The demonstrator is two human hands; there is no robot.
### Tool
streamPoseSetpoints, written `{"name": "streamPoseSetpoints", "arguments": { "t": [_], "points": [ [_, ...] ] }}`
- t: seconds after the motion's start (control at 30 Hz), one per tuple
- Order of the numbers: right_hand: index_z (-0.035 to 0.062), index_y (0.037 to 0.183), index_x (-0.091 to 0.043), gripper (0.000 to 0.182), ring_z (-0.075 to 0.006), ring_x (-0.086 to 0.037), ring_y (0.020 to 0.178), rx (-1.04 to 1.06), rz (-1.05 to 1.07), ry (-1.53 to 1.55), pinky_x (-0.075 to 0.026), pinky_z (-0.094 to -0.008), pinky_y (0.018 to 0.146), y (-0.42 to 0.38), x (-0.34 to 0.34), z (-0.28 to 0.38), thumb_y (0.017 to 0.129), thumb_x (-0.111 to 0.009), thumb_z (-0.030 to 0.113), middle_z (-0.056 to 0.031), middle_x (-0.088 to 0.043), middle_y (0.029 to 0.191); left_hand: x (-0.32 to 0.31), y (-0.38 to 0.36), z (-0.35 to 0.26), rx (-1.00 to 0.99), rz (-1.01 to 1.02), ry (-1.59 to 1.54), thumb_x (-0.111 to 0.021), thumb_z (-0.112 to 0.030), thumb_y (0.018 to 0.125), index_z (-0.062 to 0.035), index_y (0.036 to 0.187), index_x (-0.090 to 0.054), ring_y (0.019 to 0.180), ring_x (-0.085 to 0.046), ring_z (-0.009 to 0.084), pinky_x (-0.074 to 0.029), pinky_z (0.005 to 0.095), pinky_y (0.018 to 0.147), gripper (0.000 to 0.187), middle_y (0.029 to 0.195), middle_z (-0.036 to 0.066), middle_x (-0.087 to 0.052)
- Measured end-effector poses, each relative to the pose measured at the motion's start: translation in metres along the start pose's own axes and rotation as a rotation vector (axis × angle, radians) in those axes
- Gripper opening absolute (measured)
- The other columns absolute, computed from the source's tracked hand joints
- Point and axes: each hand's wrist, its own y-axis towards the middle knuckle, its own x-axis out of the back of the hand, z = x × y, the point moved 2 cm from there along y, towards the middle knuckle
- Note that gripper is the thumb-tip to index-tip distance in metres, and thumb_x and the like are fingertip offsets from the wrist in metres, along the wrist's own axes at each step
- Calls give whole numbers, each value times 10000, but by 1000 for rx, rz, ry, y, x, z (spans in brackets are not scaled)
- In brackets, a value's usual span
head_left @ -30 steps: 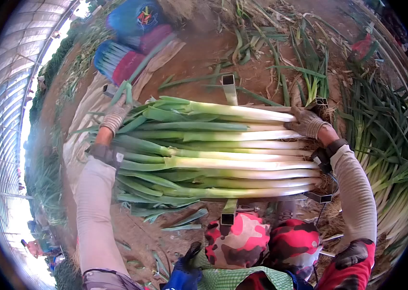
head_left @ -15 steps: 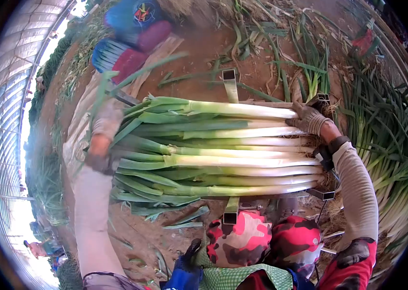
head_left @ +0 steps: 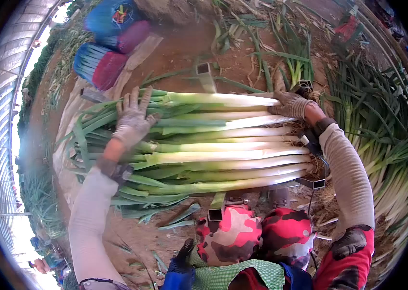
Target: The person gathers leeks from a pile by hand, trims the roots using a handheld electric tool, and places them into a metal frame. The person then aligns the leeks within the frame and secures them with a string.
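A row of long green onions lies across a low metal frame, leaves to the left and white root ends to the right. My left hand, in a pale knit glove, rests with fingers spread on the green leaves at the far side of the row. My right hand, gloved too, has its fingers closed around the root end of the farthest onion. Part of that end is hidden under the fingers.
Blue-and-red bundles lie at the far left. Many more onions are heaped at right. Loose leaves litter the soil. My camouflage-covered knees are close to the frame, with a blue-and-black glove beside them.
My left hand has come in from the left, where it was blurred beside raised leaves, and now lies spread on the leaves. My right hand stays at the root end. The whole view has shifted slightly.
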Motion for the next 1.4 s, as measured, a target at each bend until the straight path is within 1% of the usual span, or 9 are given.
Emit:
{"name": "streamPoseSetpoints", "arguments": {
  "t": [0.23, 0.33, 0.47, 0.67, 0.87, 1.0, 1.1, 1.13, 1.4],
  "points": [
    [39, 1248, -471, 453, -333, -504, 1171, 41, -68, -37, -398, -408, 975, -11, 1, 16, 929, -487, 360, -188, -509, 1293, -16, 32, -21, 209, 478, -75, -478, -439, 902, -207, 1450, -252, 1307, -290, 410, -216, 523, 1067, 636, 1440, 211, -295],
    [63, 1247, -523, 403, -284, -526, 1123, 98, -59, -178, -396, -381, 983, -21, 3, 15, 926, -483, 303, -133, -551, 1231, -77, 14, 26, 63, 470, -231, -386, -406, 961, 3, 1425, -248, 1278, -377, 340, -235, 481, 1085, 634, 1387, 199, -388],
    [47, 1155, -525, 368, -340, -536, 1037, 477, -1074, -66, -428, -427, 895, -80, -18, 46, 824, -547, 207, -204, -551, 1110, -40, 23, -5, 85, 386, 19, -405, -391, 956, -45, 1442, -250, 1334, -283, 347, -202, 455, 1104, 616, 1456, 166, -298],
    [53, 1189, -530, 429, -338, -613, 891, -82, -1108, 294, -506, -396, 741, -320, -107, 26, 780, -628, 134, -150, -611, 1022, -42, -3, -25, -11, 322, 250, -460, -326, 941, -99, 1458, -254, 1372, -219, 350, -191, 443, 1112, 601, 1502, 155, -235],
    [-28, 1010, -624, 553, -322, -653, 875, -1505, -567, 830, -500, -390, 764, -482, -389, -87, 718, -711, 433, -213, -662, 948, -66, -41, -42, -52, 130, -195, -486, -278, 934, -52, 1377, -385, 1243, -392, 386, -293, 458, 1045, 507, 1365, 216, -405],
    [37, 1089, -594, 487, -300, -617, 846, -1710, -1019, 968, -498, -397, 754, -515, -500, -164, 752, -690, 376, -145, -649, 934, -62, -53, -68, 14, -116, -142, -451, -255, 956, -43, 1327, -451, 1163, -442, 372, -346, 434, 999, 428, 1290, 209, -460],
    [67, 1034, -579, 305, -255, -564, 652, -1254, -1199, 1997, -507, -393, 632, -517, -618, -268, 822, -625, 281, -78, -610, 784, -47, -63, -102, -25, -191, -100, -433, -238, 965, -47, 1315, -470, 1166, -440, 371, -341, 435, 1005, 401, 1295, 202, -460],
    [49, 959, -566, 209, -207, -579, 747, -1465, -1360, 1549, -490, -372, 606, -498, -519, -202, 798, -669, 134, -71, -583, 775, -38, -61, -109, 24, -149, -125, -423, -221, 968, -47, 1306, -483, 1186, -431, 363, -338, 435, 1009, 385, 1310, 194, -455],
    [79, 1043, -530, 251, -251, -599, 783, -213, -1988, 2085, -536, -424, 796, -448, -299, -52, 831, -630, -11, -71, -582, 832, -38, -60, -113, -34, -252, -107, -401, -227, 977, -35, 1270, -502, 1171, -460, 374, -358, 431, 990, 365, 1286, 199, -484]
  ]
}}
